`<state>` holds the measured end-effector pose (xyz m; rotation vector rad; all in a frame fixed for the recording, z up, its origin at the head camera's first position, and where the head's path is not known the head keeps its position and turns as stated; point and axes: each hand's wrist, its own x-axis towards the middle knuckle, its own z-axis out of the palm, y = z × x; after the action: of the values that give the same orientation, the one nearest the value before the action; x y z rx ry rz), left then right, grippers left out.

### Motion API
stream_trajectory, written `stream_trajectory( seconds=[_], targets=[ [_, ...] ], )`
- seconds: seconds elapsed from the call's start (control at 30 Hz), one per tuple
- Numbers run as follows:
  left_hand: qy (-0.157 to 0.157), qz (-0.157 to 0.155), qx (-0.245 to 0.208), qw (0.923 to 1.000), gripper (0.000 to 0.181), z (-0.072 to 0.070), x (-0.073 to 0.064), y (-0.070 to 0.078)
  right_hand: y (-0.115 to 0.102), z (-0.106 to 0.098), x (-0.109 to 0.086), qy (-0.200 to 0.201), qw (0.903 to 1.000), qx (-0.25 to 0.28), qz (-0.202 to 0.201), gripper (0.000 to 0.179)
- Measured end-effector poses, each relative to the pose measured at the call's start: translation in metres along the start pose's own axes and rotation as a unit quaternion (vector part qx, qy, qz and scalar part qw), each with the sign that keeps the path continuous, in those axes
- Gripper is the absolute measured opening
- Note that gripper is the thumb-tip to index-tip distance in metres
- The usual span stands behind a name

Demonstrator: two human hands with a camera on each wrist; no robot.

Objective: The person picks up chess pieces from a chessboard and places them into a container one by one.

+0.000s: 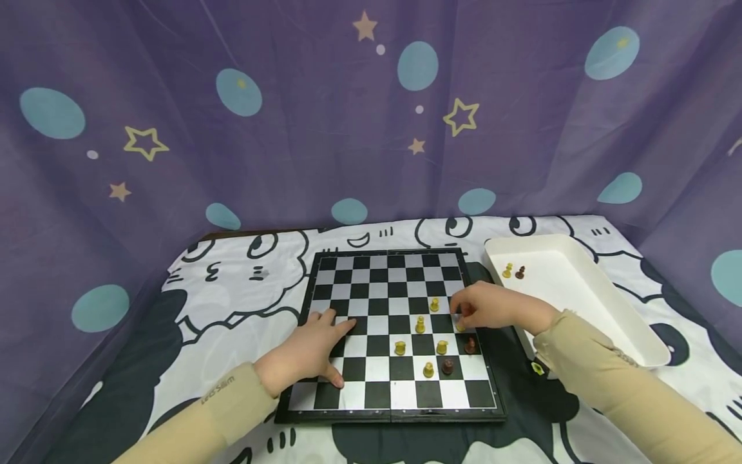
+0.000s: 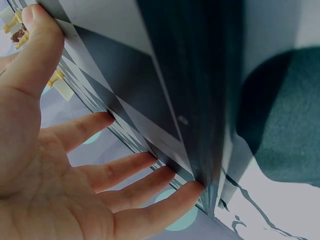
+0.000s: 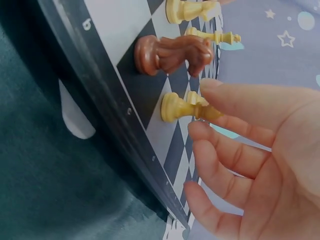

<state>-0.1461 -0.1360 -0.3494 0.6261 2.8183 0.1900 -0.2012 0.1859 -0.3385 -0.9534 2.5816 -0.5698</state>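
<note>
A black-and-white chessboard lies on the cloth, with several pieces on its right half. My left hand rests on its left side, fingers spread and fingertips touching the surface. At the right edge, my right hand pinches the top of a yellow chess piece between thumb and index finger; its base stands on a square. Close by stands a brown knight. A second brown piece stands nearer the front, beside a yellow piece. Farther in is a taller yellow piece.
A white tray stands right of the board, partly behind my right forearm. Inside it are a small yellow piece and a small brown piece. A patterned cloth covers the table; a purple curtain hangs behind.
</note>
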Motion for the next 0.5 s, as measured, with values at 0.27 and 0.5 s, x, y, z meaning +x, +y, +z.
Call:
stream_trajectory(
  seconds=[0.27, 0.5],
  targets=[
    [-0.001, 0.002, 0.001, 1.0, 0.1, 0.0008, 0.0003, -0.0003, 0.0034, 0.0033, 0.0002, 0.01, 0.9994, -0.01, -0.033, 0.005],
    [0.001, 0.001, 0.004, 1.0, 0.1, -0.0001, 0.0003, 0.0005, 0.0048, 0.0055, 0.0013, 0.012, 0.9994, -0.002, -0.032, 0.008]
  ],
)
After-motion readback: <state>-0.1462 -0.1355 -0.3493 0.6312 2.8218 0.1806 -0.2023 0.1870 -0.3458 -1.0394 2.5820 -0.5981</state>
